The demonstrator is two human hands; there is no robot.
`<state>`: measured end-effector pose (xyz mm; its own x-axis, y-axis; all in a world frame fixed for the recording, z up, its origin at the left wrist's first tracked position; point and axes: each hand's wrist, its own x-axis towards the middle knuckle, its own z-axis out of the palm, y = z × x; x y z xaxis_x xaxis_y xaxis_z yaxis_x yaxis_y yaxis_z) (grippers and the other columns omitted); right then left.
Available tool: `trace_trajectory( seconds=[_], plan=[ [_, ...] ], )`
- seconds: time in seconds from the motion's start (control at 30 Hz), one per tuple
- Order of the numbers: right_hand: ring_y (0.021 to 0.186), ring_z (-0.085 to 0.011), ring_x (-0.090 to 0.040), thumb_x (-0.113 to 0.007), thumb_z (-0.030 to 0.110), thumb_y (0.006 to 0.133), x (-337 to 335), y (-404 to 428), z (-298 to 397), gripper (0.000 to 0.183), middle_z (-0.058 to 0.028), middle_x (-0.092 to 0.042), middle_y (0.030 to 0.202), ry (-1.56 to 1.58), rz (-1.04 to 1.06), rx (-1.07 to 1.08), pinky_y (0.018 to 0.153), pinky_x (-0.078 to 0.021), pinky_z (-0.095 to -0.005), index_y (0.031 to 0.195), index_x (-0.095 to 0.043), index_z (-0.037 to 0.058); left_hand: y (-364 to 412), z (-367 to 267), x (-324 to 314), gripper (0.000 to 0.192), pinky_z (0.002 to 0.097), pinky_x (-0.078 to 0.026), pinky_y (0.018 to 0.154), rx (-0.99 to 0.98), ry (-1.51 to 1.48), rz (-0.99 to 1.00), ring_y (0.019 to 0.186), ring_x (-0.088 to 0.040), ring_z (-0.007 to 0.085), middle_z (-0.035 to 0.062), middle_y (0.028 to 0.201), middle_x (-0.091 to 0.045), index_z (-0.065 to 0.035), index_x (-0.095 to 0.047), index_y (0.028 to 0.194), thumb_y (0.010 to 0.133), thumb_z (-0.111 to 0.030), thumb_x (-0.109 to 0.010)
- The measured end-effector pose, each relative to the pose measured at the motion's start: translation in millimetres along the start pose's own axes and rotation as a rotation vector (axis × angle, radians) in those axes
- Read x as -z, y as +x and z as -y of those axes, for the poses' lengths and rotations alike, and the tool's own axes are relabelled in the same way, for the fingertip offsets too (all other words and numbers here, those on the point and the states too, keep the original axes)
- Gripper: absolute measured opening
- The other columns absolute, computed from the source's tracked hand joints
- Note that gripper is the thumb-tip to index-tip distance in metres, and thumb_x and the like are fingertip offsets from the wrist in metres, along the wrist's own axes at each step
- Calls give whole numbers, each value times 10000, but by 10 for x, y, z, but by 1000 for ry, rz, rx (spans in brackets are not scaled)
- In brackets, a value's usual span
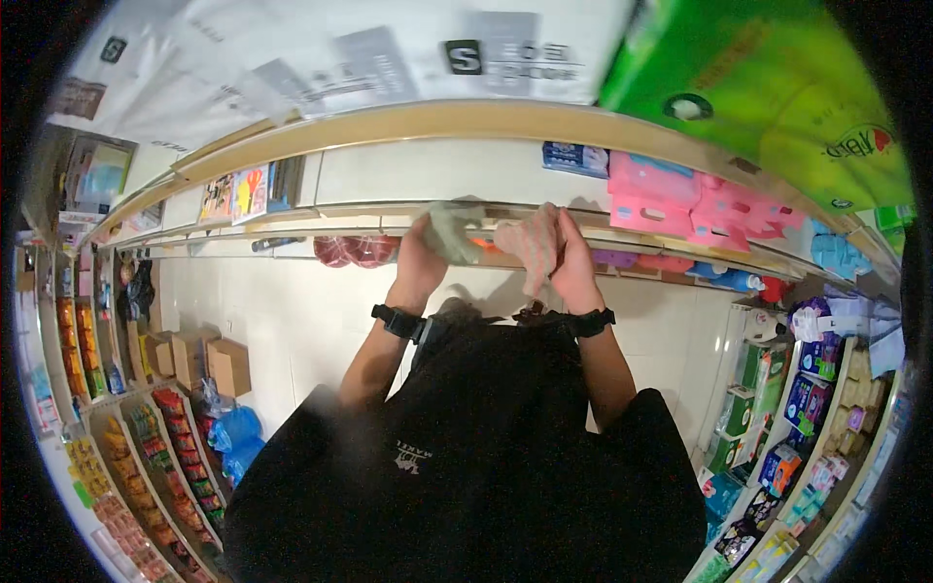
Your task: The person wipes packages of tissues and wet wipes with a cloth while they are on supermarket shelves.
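My left hand (421, 266) holds a pale green cloth item (453, 232), which looks crumpled and slightly blurred. Gripped in my right hand (576, 256) is a pink cloth item with stripes (532, 244), its lower end hanging down. The two cloths are apart, side by side in front of the edge of a store shelf (503, 211). Both my wrists wear black straps. What kind of cloth items they are, I cannot tell.
Pink packages (652, 193) stand on the shelf to the right, with booklets (250, 193) to the left. Red patterned bowls (357, 250) sit lower down. Cardboard boxes (228, 366) and blue plastic bags (237, 437) are on the floor at left. Stocked shelves (798, 408) line the right side.
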<state>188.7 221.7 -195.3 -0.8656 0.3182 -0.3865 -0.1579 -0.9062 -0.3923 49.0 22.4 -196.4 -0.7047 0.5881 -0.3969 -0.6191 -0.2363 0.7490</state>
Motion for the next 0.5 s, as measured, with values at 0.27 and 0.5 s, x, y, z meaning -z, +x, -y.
trace_trajectory(
  seconds=[0.27,0.5],
  plan=[
    [1071,-160,-526,-492,298,951,-557,339,-897,303,-28,-570,1102,-182,-114,203,935,-425,-333,1155,-538,79,69,-1158,1631,552,484,-416,934,-91,-423,-329,1056,-529,306,140,1172,-565,-63,-520,1193,898,-513,-397],
    [1088,-146,-509,-514,324,940,-1303,814,-2330,370,-28,-555,1131,-222,-88,140,938,-419,-313,1199,-520,58,173,-1967,3142,560,354,-482,591,-161,-298,-296,652,-576,225,89,826,-609,-18,-599,941,836,-566,-559]
  ],
)
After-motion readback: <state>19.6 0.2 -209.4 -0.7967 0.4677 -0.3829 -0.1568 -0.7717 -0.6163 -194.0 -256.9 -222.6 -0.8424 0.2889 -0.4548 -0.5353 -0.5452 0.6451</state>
